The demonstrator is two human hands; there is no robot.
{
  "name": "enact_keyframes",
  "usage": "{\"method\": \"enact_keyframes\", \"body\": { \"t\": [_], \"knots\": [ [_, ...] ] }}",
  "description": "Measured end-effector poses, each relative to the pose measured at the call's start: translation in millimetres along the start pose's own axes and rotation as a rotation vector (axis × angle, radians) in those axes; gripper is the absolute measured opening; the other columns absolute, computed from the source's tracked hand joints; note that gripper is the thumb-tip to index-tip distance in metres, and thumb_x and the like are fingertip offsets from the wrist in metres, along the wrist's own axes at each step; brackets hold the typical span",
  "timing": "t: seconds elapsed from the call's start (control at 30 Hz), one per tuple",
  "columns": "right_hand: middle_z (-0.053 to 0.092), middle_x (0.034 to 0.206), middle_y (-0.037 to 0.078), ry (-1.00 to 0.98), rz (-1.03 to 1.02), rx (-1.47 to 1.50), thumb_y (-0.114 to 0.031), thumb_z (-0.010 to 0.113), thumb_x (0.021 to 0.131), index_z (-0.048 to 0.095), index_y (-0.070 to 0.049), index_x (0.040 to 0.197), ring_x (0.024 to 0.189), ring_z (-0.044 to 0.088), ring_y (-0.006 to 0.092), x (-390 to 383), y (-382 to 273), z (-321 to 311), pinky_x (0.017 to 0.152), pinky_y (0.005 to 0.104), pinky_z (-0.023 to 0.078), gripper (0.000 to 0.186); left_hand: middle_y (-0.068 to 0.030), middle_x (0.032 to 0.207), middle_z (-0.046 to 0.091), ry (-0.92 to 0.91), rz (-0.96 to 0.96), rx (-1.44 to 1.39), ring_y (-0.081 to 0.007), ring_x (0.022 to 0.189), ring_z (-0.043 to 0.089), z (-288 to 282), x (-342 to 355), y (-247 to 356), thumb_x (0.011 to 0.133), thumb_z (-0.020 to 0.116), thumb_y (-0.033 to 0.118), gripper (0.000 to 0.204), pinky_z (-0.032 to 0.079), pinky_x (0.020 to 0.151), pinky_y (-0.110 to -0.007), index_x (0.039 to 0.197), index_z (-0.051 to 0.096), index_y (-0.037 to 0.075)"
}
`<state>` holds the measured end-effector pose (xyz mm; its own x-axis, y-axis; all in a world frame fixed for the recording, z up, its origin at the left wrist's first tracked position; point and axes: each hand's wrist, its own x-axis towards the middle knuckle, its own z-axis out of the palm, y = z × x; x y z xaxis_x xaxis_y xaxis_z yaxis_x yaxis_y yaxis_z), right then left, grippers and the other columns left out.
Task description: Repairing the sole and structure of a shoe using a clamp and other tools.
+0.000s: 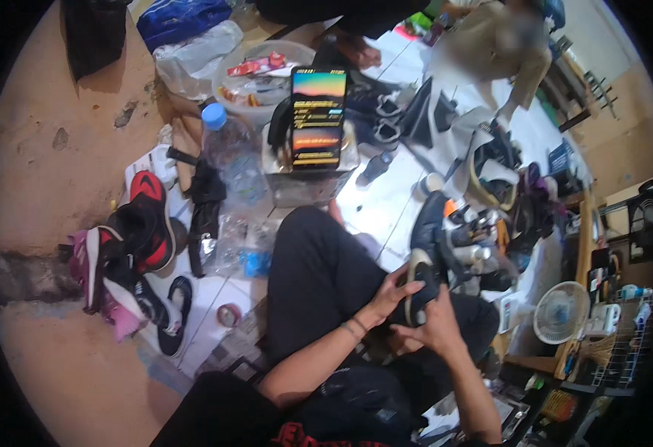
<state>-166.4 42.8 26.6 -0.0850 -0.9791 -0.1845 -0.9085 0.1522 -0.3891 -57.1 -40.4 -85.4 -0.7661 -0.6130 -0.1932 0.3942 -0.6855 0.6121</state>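
Note:
I sit with dark-trousered legs folded and hold a dark shoe (425,232) over my right thigh. A pale band shows along the shoe's left side. My left hand (392,299) grips that side near the lower end, its thumb lying across the shoe. From the right, my right hand (439,322) closes round the same end. The fingers beneath the shoe are partly hidden. I cannot make out any tool in either hand.
Left of me lie red-and-black shoes (153,223), a black slip-on (176,316) and a tape roll (229,315). Ahead, a phone (317,119) stands beside a large plastic bottle (229,156). More shoes (490,167), small bottles and a white fan (560,313) crowd the right. Another person (490,45) sits at the far right.

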Motion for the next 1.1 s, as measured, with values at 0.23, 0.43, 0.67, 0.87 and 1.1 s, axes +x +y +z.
{"method": "enact_keyframes", "body": {
  "t": [0.23,0.43,0.67,0.87,1.1],
  "knots": [
    [0.059,0.116,0.03,-0.086,0.017,0.057,-0.051,0.094,0.059,0.062,0.005,0.127,0.109,0.061,0.0455,16.2,8.6,-4.0,0.096,0.0472,0.053,0.094,-0.0045,0.123,0.066,0.03,-0.108,-0.084,-0.0126,0.11,0.062,0.0,-1.9,6.5,0.09,0.076,0.035,0.065,0.051,0.097,-0.03,0.143,0.055,0.003],
    [0.067,0.104,0.025,-0.004,0.068,0.138,-0.048,0.095,0.053,0.068,0.004,0.109,0.096,0.068,0.0412,5.5,10.5,7.7,0.087,0.045,0.056,0.081,-0.0072,0.129,0.064,-0.027,-0.086,-0.017,-0.0152,0.117,0.058,-4.9,-3.8,-6.8,0.09,0.074,0.041,0.071,0.046,0.104,-0.032,0.146,0.053,0.003],
    [0.067,0.106,0.024,-0.079,0.134,0.125,-0.043,0.096,0.056,0.065,0.005,0.111,0.099,0.066,0.0424,1.3,3.4,8.6,0.089,0.0458,0.055,0.08,-0.0071,0.13,0.064,-0.084,-0.063,0.006,-0.0167,0.119,0.057,-4.3,-4.7,0.7,0.089,0.075,0.041,0.074,0.042,0.108,-0.032,0.147,0.052,0.001],
    [0.05,0.13,0.03,0.142,0.0,0.134,-0.044,0.081,0.082,0.052,0.008,0.132,0.113,0.056,0.0468,-1.9,-4.0,9.1,0.099,0.05,0.046,0.077,-0.0041,0.127,0.062,-0.063,-0.026,-0.089,-0.0137,0.114,0.057,-2.3,-3.7,6.2,0.091,0.072,0.043,0.068,0.045,0.101,-0.03,0.143,0.054,0.004],
    [0.052,0.127,0.026,0.296,-0.024,0.225,-0.021,0.06,0.095,0.061,0.007,0.11,0.107,0.059,0.0397,11.5,-6.7,3.6,0.095,0.0447,0.046,0.031,-0.0045,0.123,0.062,-0.057,-0.065,-0.281,-0.0128,0.111,0.059,-3.1,1.1,11.8,0.094,0.07,0.043,0.063,0.049,0.098,-0.028,0.141,0.053,0.004]
  ]
}}
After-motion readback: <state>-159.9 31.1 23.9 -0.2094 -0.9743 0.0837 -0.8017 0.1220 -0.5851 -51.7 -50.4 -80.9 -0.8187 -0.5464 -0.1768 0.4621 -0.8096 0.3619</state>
